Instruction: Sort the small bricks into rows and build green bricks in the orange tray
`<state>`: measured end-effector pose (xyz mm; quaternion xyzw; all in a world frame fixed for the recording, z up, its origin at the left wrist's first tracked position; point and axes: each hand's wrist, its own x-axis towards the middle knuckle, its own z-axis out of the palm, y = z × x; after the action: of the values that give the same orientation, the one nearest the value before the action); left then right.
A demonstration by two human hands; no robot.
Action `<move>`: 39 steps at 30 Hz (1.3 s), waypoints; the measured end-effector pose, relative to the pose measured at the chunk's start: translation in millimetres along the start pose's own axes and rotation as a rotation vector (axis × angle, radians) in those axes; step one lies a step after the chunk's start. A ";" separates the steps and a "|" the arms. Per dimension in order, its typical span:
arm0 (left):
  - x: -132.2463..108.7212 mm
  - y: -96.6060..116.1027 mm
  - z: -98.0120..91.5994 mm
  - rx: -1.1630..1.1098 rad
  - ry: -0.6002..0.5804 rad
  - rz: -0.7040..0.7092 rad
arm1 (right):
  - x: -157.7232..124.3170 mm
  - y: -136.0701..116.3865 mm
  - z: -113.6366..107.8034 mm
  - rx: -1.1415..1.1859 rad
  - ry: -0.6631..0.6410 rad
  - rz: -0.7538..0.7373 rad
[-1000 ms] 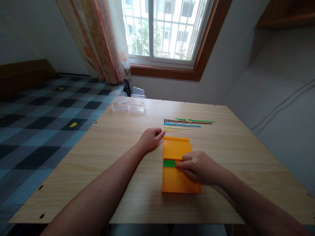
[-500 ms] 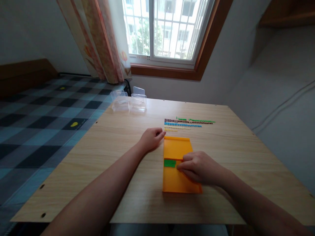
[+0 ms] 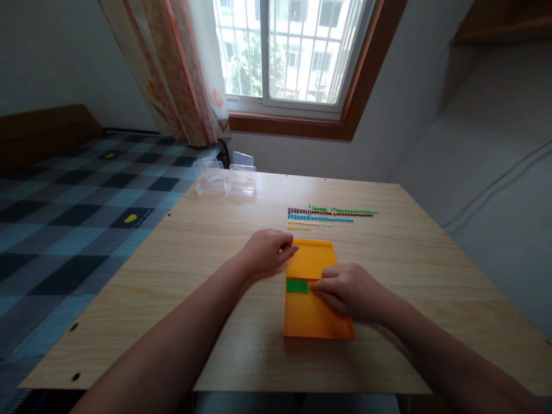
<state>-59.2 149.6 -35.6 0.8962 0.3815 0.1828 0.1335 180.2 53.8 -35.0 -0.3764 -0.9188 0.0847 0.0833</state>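
Observation:
An orange tray (image 3: 317,322) lies on the table, split by a ridge into a far and a near part. A block of small green pieces (image 3: 297,286) sits at the left of the near part, against the ridge. My right hand (image 3: 351,288) rests over the tray's right side, closed, with its fingertips by the right end of the green pieces; anything between them is hidden. My left hand (image 3: 271,252) hovers at the tray's upper left edge, fingers pinched together. Whatever it may hold is too small to make out.
Beyond the tray lie rows of small pieces: green (image 3: 353,211), brown (image 3: 297,211), blue (image 3: 321,218) and yellow (image 3: 298,229). Clear plastic boxes (image 3: 242,179) stand at the table's far left corner. A checkered bed (image 3: 86,201) borders the table's left side.
My left hand has come from beside the yellow pieces toward me and slightly right, to the tray's upper left edge. My right hand has barely moved at the green pieces.

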 end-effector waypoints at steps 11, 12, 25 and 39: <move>-19.5 62.9 -16.6 0.261 -0.343 0.197 | 2.5 4.8 6.9 0.001 0.008 0.012; -19.0 62.5 -13.3 0.265 -0.352 0.199 | 2.8 4.9 7.0 -0.001 0.008 0.011; -15.7 53.5 -0.8 0.208 -0.367 0.176 | 5.1 1.4 7.2 -0.021 0.020 -0.005; -13.2 51.3 -3.2 0.186 -0.383 0.194 | 6.2 -1.3 9.4 -0.030 0.022 0.052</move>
<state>-36.4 105.7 -16.3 0.9555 0.2763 -0.0145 0.1019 172.9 56.4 -43.3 -0.4023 -0.9089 0.0690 0.0857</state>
